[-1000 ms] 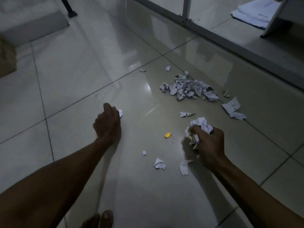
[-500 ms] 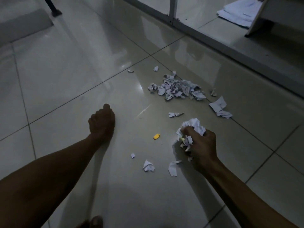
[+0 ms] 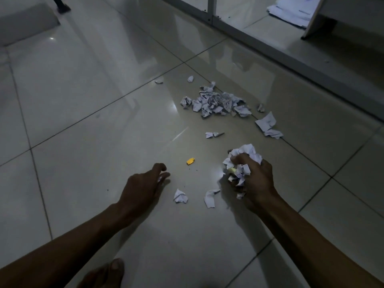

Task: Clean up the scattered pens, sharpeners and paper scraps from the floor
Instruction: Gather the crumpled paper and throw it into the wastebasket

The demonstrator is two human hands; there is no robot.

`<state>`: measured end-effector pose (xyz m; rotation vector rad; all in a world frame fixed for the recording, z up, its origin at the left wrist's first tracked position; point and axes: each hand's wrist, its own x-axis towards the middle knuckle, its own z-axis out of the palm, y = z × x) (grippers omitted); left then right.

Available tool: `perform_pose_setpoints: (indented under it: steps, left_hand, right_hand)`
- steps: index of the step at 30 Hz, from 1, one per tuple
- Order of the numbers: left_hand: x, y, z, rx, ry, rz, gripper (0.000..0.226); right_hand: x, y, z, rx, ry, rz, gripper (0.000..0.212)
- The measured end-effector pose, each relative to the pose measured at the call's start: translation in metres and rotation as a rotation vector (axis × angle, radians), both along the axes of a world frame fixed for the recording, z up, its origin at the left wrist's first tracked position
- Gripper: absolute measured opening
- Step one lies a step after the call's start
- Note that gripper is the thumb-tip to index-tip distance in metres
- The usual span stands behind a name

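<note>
Crumpled white paper scraps [image 3: 243, 163] — a ragged, creased wad — fill my clenched right hand [image 3: 254, 179]; my left hand [image 3: 143, 188] pinches a tiny white paper bit [image 3: 159, 179].

Both forearms are bare with no sleeves, and the foot [image 3: 106, 273] at the bottom edge is unshod.

Glossy pale floor tiles [image 3: 83, 100] fill most of the frame, crossed by dark grout lines and catching soft reflections. A metal door track [image 3: 280, 53] runs diagonally across the upper right, with an upright frame post [image 3: 211, 7] rising from it at the top. Beyond the track, at the upper right, a stack of white sheets [image 3: 291, 11] lies beside a slanted white panel [image 3: 313, 19]. A grey mat [image 3: 27, 23] sits upper left, a dark furniture foot [image 3: 62, 7] just beside it. Bare toes [image 3: 112, 271] show at the bottom edge.
</note>
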<state>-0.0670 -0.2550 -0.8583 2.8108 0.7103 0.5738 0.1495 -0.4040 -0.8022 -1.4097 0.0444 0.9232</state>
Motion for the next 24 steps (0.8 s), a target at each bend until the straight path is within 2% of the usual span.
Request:
perform_pose_setpoints:
  steps: [5, 9, 14, 17, 19, 20, 22, 23, 24]
  left_hand:
    - [-0.014, -0.015, -0.011, 0.208, 0.053, 0.077, 0.036]
    - [-0.009, -0.016, -0.011, 0.256, 0.145, 0.137, 0.034]
    - [-0.012, -0.011, -0.009, 0.151, 0.199, 0.095, 0.027]
    - [-0.012, -0.006, -0.003, -0.001, 0.087, 0.108, 0.022]
    - [-0.004, -0.008, 0.006, -0.282, -0.056, 0.263, 0.033]
    - [0.003, -0.008, 0.011, -0.509, -0.177, 0.390, 0.040]
    - [0.015, -0.004, 0.020, -1.208, -0.530, 0.644, 0.042]
    - [0.016, 0.001, 0.023, -1.603, -0.685, 0.641, 0.039]
    - [0.014, 0.006, 0.025, -1.982, -0.772, 0.532, 0.035]
  right_hand:
    - [-0.006, -0.001, 0.008, -0.006, 0.009, 0.045, 0.031]
    - [-0.013, -0.001, 0.013, -0.020, 0.056, 0.050, 0.021]
    - [-0.020, -0.005, 0.013, -0.034, 0.055, 0.055, 0.022]
    - [-0.020, -0.008, 0.010, -0.030, 0.045, 0.043, 0.023]
    - [-0.019, -0.010, 0.008, -0.037, 0.053, 0.037, 0.019]
    - [-0.018, -0.011, 0.006, -0.037, 0.058, 0.034, 0.017]
    - [-0.016, -0.013, 0.002, -0.032, 0.064, 0.028, 0.018]
    - [-0.015, -0.014, 0.000, -0.024, 0.069, 0.024, 0.021]
    - [-0.014, -0.014, -0.003, -0.009, 0.080, 0.019, 0.023]
